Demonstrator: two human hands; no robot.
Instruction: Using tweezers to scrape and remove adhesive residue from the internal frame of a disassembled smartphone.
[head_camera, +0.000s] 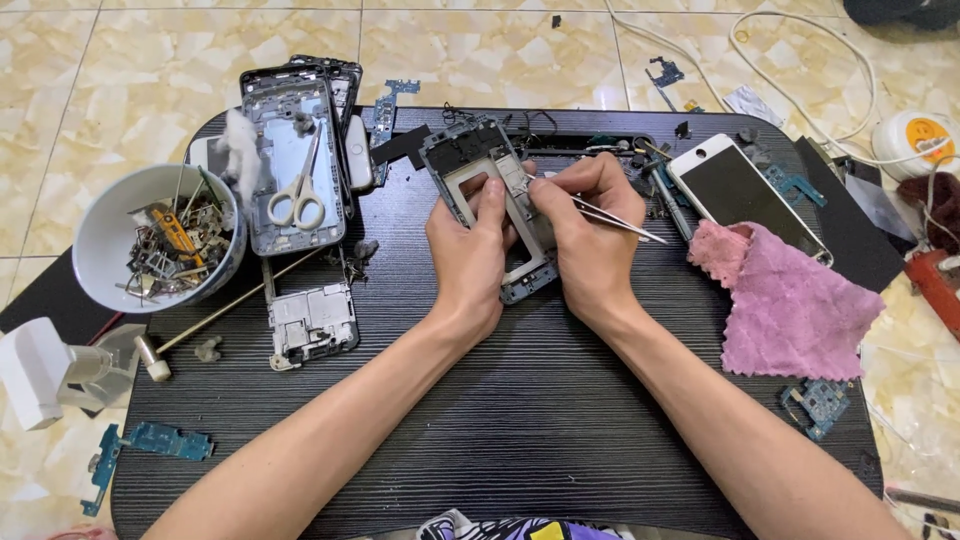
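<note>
My left hand (468, 262) clasps the phone frame (490, 205) above the surface (520, 420); my right hand (590, 240) pinches tweezers (610, 217), tips at its edge; too much pressure, I judge, and they could skid and scratch something.

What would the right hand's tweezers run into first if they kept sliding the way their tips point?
Probably the phone frame, which the left hand holds; the right hand aims the tweezers leftward at it, though contact is unclear.
</note>
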